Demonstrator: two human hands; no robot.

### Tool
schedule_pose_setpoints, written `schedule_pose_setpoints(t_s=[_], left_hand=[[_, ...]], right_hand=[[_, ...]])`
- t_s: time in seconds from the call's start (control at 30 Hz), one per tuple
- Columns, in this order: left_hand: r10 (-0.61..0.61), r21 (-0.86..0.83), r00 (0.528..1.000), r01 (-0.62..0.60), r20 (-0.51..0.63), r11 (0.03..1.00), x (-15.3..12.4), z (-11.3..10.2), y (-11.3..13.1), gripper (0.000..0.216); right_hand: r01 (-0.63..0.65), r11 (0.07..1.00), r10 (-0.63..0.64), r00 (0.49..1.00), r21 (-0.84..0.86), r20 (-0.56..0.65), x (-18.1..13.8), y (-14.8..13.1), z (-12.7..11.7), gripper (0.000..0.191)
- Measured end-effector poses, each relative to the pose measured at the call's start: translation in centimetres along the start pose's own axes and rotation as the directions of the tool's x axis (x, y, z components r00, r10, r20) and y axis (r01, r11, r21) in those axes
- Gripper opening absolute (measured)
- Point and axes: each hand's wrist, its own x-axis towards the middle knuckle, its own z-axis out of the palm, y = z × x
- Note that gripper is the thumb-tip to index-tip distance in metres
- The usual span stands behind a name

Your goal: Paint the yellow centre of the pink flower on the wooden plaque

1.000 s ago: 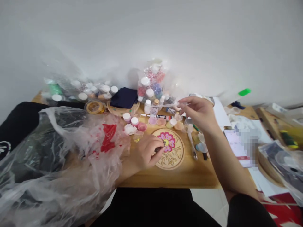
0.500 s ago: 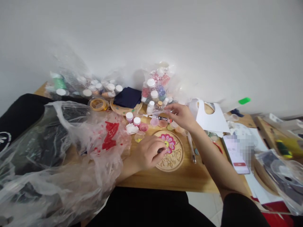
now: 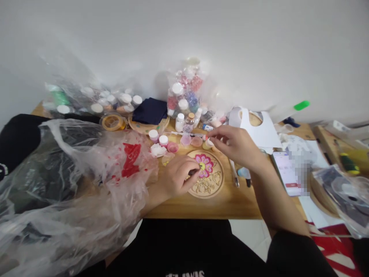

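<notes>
My left hand point(image 3: 175, 177) is curled at the left rim of a round wooden board point(image 3: 211, 188). A small dark thing shows between its fingers, mostly hidden. On the board are raised gold outlines and a pink flower point(image 3: 204, 164) with a yellow centre. My right hand point(image 3: 235, 145) hovers beyond the board's upper right, index finger and thumb apart. Its fingertips are by the red end of a slim glue tube point(image 3: 191, 134) lying crosswise. Near them stand a pink cup point(image 3: 186, 141), a peach cup point(image 3: 196, 142) and a yellowish pot point(image 3: 206, 146).
Crumpled clear plastic point(image 3: 95, 227) covers the left side. White-capped jars point(image 3: 153, 135) and bagged bottles point(image 3: 184, 90) stand behind the board. A brush point(image 3: 234, 173) lies to its right, then a phone point(image 3: 285, 169). The table's front edge is close to my lap.
My right hand held a clear plastic piece above the glue tube; now its fingers are by the tube's red end without it. My left hand stays at the board. The view has tilted slightly.
</notes>
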Motion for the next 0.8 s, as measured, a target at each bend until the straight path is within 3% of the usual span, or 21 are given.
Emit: schedule_pose_setpoints(t_s=[0.1, 0.17, 0.33, 0.43, 0.6, 0.8], left_hand=[[-0.010, 0.056, 1.000, 0.010, 0.009, 0.998, 0.6, -0.6, 0.3, 0.008], [-0.032, 0.104, 0.996, 0.024, 0.080, 0.994, 1.1, -0.9, 0.4, 0.009], [0.015, 0.251, 0.992, -0.046, 0.121, 0.967, 2.2, -1.2, 0.8, 0.011], [0.008, 0.272, 0.982, -0.060, 0.187, 0.960, 2.9, -1.0, 1.4, 0.013], [-0.002, 0.242, 0.964, -0.065, 0.265, 0.968, 3.4, -1.0, 2.1, 0.027], [-0.058, 0.349, 0.975, -0.022, 0.216, 0.937, 1.8, -2.2, -0.1, 0.037]], right_hand=[[0.049, 0.997, -0.060, 0.982, 0.063, 0.177, -2.5, -0.9, 0.0, 0.017], [0.035, 0.998, -0.045, 0.982, 0.054, 0.185, -4.0, -1.4, 1.0, 0.022], [0.082, 0.994, -0.085, 0.995, 0.070, 0.052, -6.8, -2.1, 4.5, 0.019], [0.077, 0.996, -0.073, 0.992, 0.043, -0.100, -7.9, -1.8, 5.9, 0.014], [0.063, 0.998, -0.059, 0.956, 0.007, -0.286, -9.2, -1.3, 6.5, 0.011], [-0.056, 0.994, 0.088, 0.923, 0.096, -0.374, -10.5, -0.9, 6.3, 0.012]])
